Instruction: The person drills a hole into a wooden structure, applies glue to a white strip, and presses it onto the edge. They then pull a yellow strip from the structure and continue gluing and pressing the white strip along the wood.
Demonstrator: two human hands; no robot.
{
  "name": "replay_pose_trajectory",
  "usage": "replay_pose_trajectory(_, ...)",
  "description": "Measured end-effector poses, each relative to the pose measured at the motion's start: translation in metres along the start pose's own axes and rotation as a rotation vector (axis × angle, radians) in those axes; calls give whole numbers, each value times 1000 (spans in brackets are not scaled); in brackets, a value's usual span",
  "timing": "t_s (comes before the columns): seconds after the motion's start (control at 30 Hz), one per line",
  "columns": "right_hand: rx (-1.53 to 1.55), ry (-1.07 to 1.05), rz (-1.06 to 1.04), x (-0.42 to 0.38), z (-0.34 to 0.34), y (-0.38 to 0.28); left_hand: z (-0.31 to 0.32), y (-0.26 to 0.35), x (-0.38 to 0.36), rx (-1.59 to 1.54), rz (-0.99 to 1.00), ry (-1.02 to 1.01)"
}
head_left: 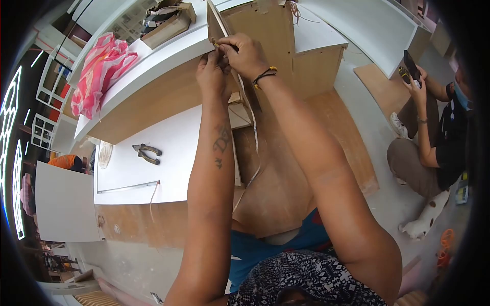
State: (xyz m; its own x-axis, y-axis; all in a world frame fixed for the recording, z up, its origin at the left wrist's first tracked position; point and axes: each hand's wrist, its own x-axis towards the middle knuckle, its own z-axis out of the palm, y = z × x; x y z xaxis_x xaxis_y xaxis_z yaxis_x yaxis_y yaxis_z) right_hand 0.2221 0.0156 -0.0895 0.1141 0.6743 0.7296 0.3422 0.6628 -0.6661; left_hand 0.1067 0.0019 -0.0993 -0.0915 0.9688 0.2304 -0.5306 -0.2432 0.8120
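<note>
Both my hands meet at the corner of a white-topped wooden counter [148,76]. My left hand [212,74] is closed, its fingertips pinched close to the panel edge. My right hand [245,55] is closed too, thumb and forefinger pressed together over a tiny yellowish piece that is too small to name. A thin pale cable [256,137] hangs from near the hands down along the upright wooden panel [218,20]. Below the counter, a pair of pliers [147,153] with dark handles lies on a white board [178,137], handles apart.
A pink-and-white plastic bag [104,71] and an open cardboard box [171,28] rest on the counter. A metal strip [127,187] with a wire lies on the white board. At right a seated person [429,127] holds a phone. A loose brown board [377,89] lies nearby.
</note>
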Motion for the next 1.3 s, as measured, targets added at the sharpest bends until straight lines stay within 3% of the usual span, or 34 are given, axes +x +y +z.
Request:
replay_pose_trajectory(0.13, -56, -26, -69, 2, -4, -4, 12, -4, 4, -171, -20, 74)
replay_pose_trajectory(0.47, -16, -16, 23, -3, -5, -11, 15, -5, 10, -277, -92, 124)
replay_pose_trajectory(0.63, -50, -25, 101, -4, -3, -17, 10, -2, -4, -149, -118, 194)
replay_pose_trajectory(0.93, 199, 58, 262, -5, 13, -9, -35, 0, -40, 259, -148, 201)
replay_pose_trajectory(1.17, 546, -16, 492, -5, 13, -9, -58, -4, -57, 357, -148, 131)
replay_pose_trajectory(1.3, 635, -36, 558, -3, 10, -18, -74, -5, -58, 573, -251, 22)
